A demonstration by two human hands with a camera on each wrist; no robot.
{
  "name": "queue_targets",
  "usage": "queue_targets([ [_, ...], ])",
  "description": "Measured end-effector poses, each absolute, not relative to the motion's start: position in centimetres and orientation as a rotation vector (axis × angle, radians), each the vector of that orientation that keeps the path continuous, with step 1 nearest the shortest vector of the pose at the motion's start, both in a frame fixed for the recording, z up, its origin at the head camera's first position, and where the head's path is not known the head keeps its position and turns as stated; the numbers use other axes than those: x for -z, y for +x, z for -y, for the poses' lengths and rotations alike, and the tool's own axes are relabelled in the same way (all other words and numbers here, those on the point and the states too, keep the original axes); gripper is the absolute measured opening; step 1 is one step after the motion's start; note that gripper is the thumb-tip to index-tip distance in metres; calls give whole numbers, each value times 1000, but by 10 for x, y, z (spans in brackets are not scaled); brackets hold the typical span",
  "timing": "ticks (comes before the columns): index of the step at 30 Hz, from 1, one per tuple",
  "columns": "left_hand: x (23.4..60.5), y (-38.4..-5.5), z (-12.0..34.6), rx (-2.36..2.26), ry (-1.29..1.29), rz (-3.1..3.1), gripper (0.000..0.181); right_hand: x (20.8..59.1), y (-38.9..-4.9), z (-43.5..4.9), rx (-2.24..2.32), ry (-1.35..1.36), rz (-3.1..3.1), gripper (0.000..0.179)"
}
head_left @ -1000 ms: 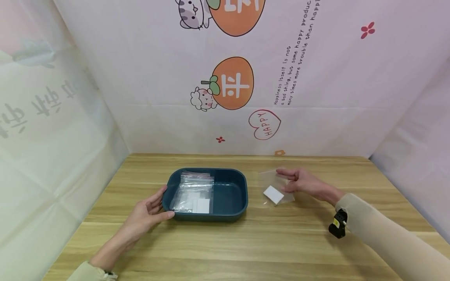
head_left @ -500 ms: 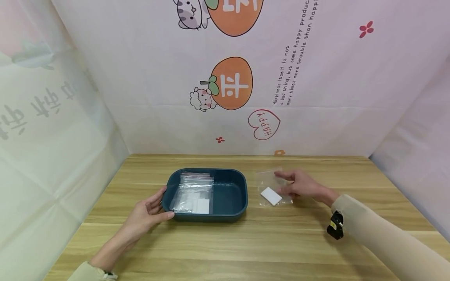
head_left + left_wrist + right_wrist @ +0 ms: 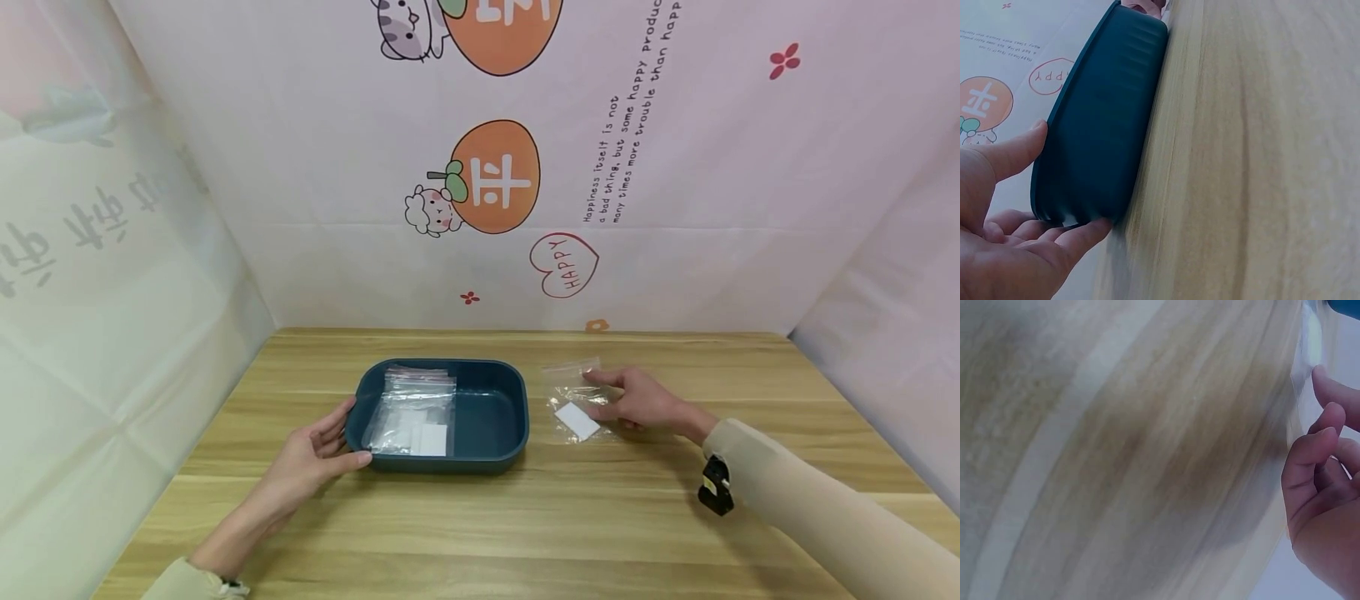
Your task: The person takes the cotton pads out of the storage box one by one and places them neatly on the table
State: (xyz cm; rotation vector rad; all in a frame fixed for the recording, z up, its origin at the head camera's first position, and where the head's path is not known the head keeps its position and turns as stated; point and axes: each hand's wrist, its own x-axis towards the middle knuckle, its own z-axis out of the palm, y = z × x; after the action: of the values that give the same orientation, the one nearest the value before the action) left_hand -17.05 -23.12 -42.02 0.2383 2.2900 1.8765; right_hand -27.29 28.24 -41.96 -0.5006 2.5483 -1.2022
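My left hand holds the left end of a dark blue rectangular tray, thumb on the near rim, fingers against its left side. The left wrist view shows the thumb at the rim of the tray and fingertips at its outer corner. Inside, on the left, lie several clear zip bags with white pieces. To the tray's right, a single clear zip bag with a white rectangular piece lies on the table. The index finger and thumb of my right hand touch its right part, spread apart; the other fingers are bent.
The wooden table runs back to a white printed cloth, which also hangs at both sides. A black wrist camera sits on the right sleeve.
My right hand has shifted slightly left, and the single zip bag with its white piece has slid a little left too. The left hand and the tray have stayed in place.
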Motion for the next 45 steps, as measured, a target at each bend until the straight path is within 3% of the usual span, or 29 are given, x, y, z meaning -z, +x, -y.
queue_targets([
  [28, 419, -170, 230, -1890, 243, -2283, 97, 410, -274, -277, 942, -542, -2776, 80],
  [36, 419, -169, 229, -1889, 236, -2287, 97, 380, -273, -268, 976, -534, -2826, 53],
  [45, 418, -169, 229, -1875, 210, -2293, 98, 329, -259, -210, 1024, -542, -2843, 28],
])
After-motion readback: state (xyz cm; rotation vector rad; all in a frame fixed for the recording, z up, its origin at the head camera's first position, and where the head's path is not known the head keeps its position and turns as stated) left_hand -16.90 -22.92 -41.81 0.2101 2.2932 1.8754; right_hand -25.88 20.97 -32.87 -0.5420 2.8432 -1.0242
